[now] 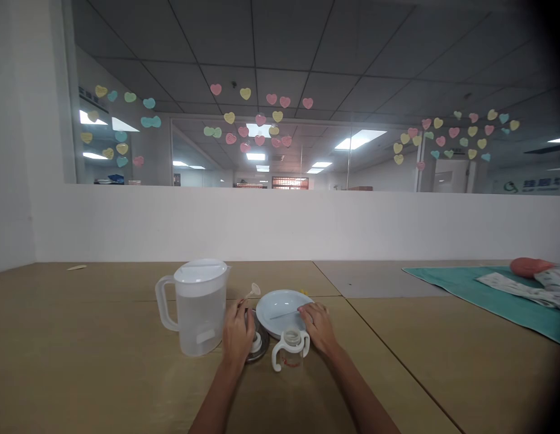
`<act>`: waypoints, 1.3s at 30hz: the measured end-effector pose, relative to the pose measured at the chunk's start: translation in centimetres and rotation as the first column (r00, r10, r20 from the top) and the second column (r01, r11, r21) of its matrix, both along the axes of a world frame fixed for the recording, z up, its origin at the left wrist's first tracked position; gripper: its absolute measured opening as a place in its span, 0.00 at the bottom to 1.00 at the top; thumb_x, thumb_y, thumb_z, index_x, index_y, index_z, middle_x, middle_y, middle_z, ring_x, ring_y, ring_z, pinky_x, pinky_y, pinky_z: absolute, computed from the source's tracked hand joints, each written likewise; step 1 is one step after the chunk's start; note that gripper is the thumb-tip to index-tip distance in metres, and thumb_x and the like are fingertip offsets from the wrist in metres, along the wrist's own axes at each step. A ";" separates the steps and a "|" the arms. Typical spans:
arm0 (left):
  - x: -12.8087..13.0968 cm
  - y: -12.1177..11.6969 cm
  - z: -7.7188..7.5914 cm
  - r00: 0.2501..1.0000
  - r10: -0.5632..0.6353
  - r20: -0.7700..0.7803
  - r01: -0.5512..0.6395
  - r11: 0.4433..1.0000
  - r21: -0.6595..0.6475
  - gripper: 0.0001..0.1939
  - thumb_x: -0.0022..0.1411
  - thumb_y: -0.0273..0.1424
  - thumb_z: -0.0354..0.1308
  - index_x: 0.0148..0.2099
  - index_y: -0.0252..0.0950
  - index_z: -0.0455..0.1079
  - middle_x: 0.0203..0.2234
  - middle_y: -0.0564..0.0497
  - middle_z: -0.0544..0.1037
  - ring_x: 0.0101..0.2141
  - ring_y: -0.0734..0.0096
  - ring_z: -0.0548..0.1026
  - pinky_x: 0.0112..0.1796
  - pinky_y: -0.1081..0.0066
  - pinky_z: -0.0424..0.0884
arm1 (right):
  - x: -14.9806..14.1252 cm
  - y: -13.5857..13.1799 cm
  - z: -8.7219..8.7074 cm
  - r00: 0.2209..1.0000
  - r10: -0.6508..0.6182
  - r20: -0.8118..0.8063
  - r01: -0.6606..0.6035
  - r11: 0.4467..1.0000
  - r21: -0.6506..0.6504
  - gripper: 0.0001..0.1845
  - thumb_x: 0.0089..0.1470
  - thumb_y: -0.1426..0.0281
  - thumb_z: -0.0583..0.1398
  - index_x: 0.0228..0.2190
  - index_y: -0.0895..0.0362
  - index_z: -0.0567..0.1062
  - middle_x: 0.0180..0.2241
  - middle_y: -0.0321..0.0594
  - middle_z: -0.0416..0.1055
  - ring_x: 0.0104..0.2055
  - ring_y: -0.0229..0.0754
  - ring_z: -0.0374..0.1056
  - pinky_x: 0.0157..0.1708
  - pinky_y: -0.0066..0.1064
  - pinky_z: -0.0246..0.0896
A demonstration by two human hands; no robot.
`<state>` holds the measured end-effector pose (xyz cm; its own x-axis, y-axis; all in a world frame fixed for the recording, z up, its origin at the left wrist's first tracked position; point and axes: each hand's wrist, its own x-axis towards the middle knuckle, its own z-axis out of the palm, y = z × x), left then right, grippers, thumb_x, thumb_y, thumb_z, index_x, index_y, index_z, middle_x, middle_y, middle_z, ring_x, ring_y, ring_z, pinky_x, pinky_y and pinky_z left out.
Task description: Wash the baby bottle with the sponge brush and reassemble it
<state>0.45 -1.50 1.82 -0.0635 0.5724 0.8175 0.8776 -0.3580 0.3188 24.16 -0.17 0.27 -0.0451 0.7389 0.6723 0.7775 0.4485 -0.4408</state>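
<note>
My left hand (238, 331) is closed on a small translucent silicone nipple (255, 290), whose flared end sticks up past my fingers. Under and beside that hand lies a dark metal dish (264, 352) with a white ring (256, 343) in it, partly hidden by my fingers. With closed fingertips, my right hand (319, 325) pinches the end of a thin, pale straw-like stick (283, 315) over the light-blue bowl (264, 301). Just in front of the bowl stands a clear baby bottle (291, 358), uncapped, with a white two-handled collar (276, 358).
A lidded pitcher (199, 319) of clear liquid stands left of my left hand. Small yellow bits (304, 292) show behind the bowl. Far right, a green cloth (478, 289) carries a red item (530, 267) and patterned fabric (519, 291). A white wall (261, 223) bounds the table's back.
</note>
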 end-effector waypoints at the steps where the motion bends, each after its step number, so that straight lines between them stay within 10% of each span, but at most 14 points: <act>1: 0.2 -0.1 0.0 0.999 -0.038 0.006 0.038 0.999 0.020 0.20 0.65 0.33 0.42 0.52 0.31 0.67 0.51 0.40 0.70 0.52 0.59 0.68 0.53 0.61 0.64 | 0.2 0.3 -0.2 0.999 -0.045 -0.029 0.045 0.998 0.032 0.29 0.61 0.56 0.40 0.39 0.55 0.77 0.43 0.45 0.73 0.48 0.45 0.63 0.50 0.37 0.50; 6: 1.1 -0.8 -0.4 0.959 -0.285 -0.007 0.284 0.958 -0.035 0.21 0.65 0.35 0.43 0.57 0.36 0.62 0.56 0.45 0.66 0.56 0.63 0.64 0.56 0.63 0.62 | 1.2 2.4 -2.0 0.970 -0.146 -0.192 0.132 0.988 -0.082 0.31 0.59 0.52 0.41 0.48 0.55 0.73 0.54 0.48 0.65 0.61 0.49 0.50 0.58 0.43 0.44; 15: 2.3 -1.8 -0.5 0.828 -0.554 0.083 0.557 0.799 -0.226 0.21 0.67 0.37 0.41 0.59 0.39 0.61 0.57 0.45 0.64 0.57 0.63 0.62 0.57 0.60 0.59 | 1.2 3.8 -2.9 0.924 -0.125 -0.360 0.062 0.981 -0.182 0.31 0.56 0.53 0.47 0.47 0.62 0.73 0.52 0.52 0.67 0.56 0.49 0.61 0.55 0.40 0.53; 29: 3.2 -1.5 -0.9 0.930 -0.366 -0.012 0.359 0.919 -0.165 0.15 0.65 0.35 0.44 0.47 0.39 0.69 0.40 0.47 0.77 0.40 0.64 0.73 0.45 0.61 0.66 | 2.7 2.6 -1.2 0.794 -0.223 -0.565 0.153 0.974 -0.169 0.16 0.41 0.63 0.57 0.26 0.60 0.79 0.28 0.48 0.77 0.31 0.49 0.73 0.33 0.38 0.67; 39: 3.2 -0.5 -1.5 0.943 -0.284 0.176 0.317 0.927 -0.202 0.10 0.60 0.38 0.52 0.38 0.39 0.69 0.34 0.49 0.78 0.38 0.61 0.74 0.42 0.62 0.65 | 0.1 1.5 0.5 0.776 0.177 -0.606 -0.140 0.984 0.109 0.18 0.40 0.57 0.63 0.28 0.59 0.78 0.29 0.45 0.77 0.30 0.44 0.72 0.35 0.37 0.68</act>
<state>3.69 -2.04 0.28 0.0355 0.7494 0.6612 0.6800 -0.5030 0.5335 24.28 1.33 0.74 0.2750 0.7196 0.6376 0.2692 0.5790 -0.7696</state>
